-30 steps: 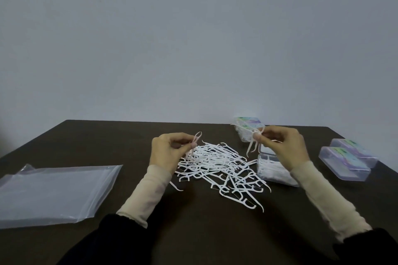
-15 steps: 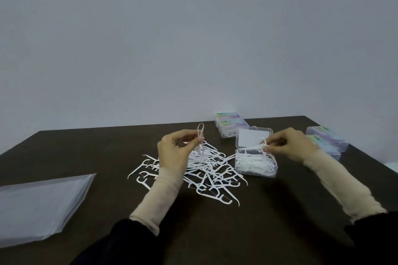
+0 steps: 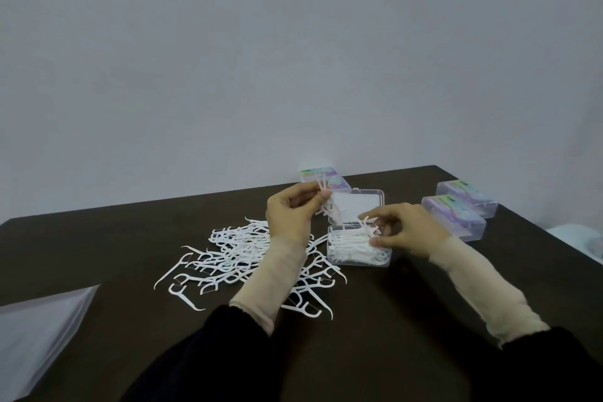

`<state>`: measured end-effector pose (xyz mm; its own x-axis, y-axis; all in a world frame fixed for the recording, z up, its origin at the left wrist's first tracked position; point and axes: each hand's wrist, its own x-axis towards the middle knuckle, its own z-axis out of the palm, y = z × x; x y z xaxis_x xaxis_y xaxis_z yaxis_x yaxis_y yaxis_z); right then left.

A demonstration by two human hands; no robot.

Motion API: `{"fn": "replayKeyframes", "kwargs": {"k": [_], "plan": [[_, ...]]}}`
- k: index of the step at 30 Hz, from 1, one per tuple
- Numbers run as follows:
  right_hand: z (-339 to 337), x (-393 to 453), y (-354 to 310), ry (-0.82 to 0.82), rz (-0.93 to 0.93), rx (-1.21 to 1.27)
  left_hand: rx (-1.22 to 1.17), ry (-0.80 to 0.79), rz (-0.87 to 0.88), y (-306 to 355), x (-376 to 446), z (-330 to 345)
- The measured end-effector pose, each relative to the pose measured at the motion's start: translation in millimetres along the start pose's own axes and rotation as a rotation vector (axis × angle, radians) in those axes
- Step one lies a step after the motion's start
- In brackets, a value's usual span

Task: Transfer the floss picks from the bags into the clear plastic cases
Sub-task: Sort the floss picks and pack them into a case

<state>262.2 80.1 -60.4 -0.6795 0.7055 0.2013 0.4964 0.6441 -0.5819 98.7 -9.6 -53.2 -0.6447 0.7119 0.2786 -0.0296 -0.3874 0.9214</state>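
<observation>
Since half a second ago the right hand has come down from beside the open clear case to sit right over it, its fingers curled round a few floss picks at the case's top edge, thumb touching the near right rim. The left hand has stayed raised over the loose pile of floss picks, and now pinches a small bunch of picks between thumb and fingers, their ends poking up above the knuckles, just left of the case's raised lid. The two hands are apart, with the lid between them. The open case already holds a bed of white picks, lying roughly level. The pile spreads on the dark table under and left of the left forearm. A flat clear bag lies at the near left edge, cropped more than before as the view has shifted. Closed cases sit on the right, another pair behind the left hand.
</observation>
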Motion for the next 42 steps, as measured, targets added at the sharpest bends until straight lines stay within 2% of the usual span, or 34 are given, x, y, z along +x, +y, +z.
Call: {"fn": "replayKeyframes", "kwargs": {"k": [4, 11, 18, 24, 26, 31, 35, 40, 42], "plan": [[2.6, 0.7, 0.7, 0.068, -0.008, 0.031, -0.025, -0.003, -0.017, -5.0, 1.3, 7.7], [-2.0, 0.9, 0.6, 0.165, 0.082, 0.108, -0.082, 0.019, -0.05, -8.7, 6.4, 4.4], [-6.7, 0.0, 3.2, 0.211, 0.107, 0.162, -0.128, 0.03, -0.049, -8.5, 10.4, -2.4], [-4.9, 0.0, -1.1, 0.43, 0.039, 0.32, -0.219, 0.034, -0.064, -7.3, 13.6, -4.4], [-0.9, 0.3, -4.4, 0.389, -0.04, 0.201, -0.229, 0.037, -0.072, -7.6, 14.7, -5.0], [15.0, 4.3, -7.6, 0.13, -0.116, -0.138, -0.233, 0.034, -0.084, -8.6, 13.5, -5.3], [9.7, 2.7, -6.0, 0.226, -0.069, -0.225, -0.232, 0.02, -0.132, -11.4, 11.5, -2.5], [3.5, 1.2, 2.7, 0.162, -0.005, -0.131, -0.175, -0.052, -0.167, -17.2, 4.6, 4.8], [1.5, 1.2, 4.3, 0.234, -0.011, -0.072, -0.121, -0.082, -0.167, -22.5, 3.1, 7.9]]}}
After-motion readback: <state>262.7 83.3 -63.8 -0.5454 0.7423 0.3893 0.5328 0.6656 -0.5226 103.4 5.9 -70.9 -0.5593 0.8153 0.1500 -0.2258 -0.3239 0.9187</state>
